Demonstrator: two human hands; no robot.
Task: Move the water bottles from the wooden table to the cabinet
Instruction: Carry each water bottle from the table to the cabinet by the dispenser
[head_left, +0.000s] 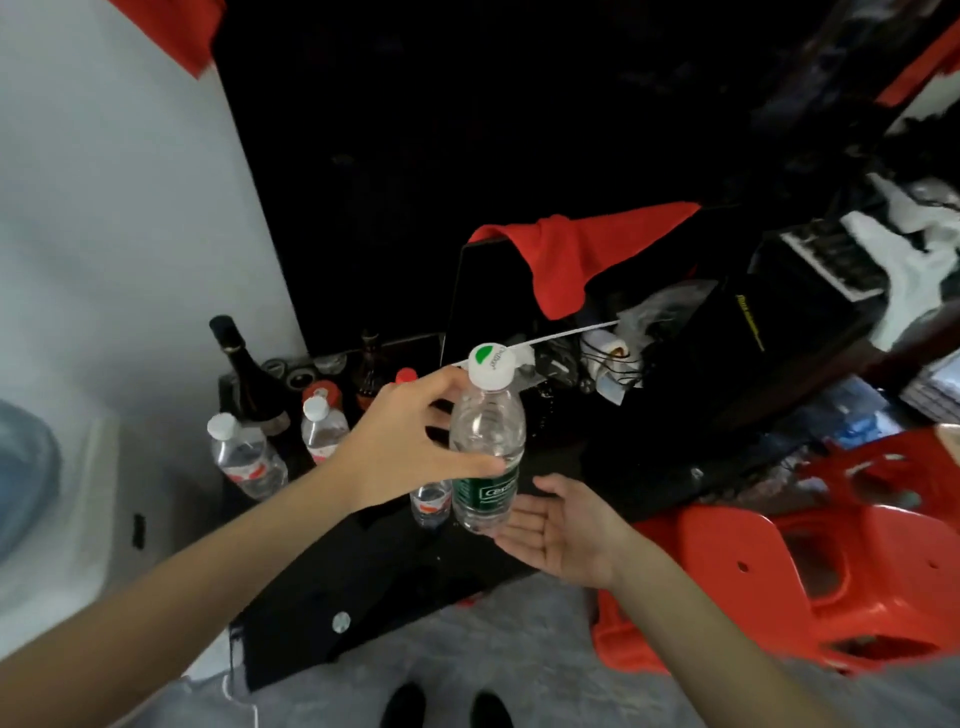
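- We see the green-label bottle (485, 441) held nearly upright, its long axis vertical with the white cap (491, 365) at the top, tipped slightly toward us.
- It hangs above the near edge of the black cabinet top (363, 571), right of the other bottles, its base just over our right palm.
- The bottle is clear plastic and looks empty or nearly so, with a dark green label around its lower half and a green leaf mark on the cap.
- Our left hand (400, 441) grips the bottle, thumb and fingers (467, 465) curled around its middle and neck.
- Our right hand (563, 525) lies palm up with its fingers relaxed and spread, just below and right of the bottle's base; we cannot tell whether it touches.
- Farther left on the cabinet top stand two red-label bottles (249, 457), upright with white caps, and a third small bottle (430, 501) mostly hidden behind the left hand.
- A dark wine bottle (249, 374) stands behind them, near the white wall.
- A red cloth (571, 249) drapes over a black box, and a red plastic stool (779, 571) sits at right, partly cut off.
- The dark clutter at far right is too murky to make out.
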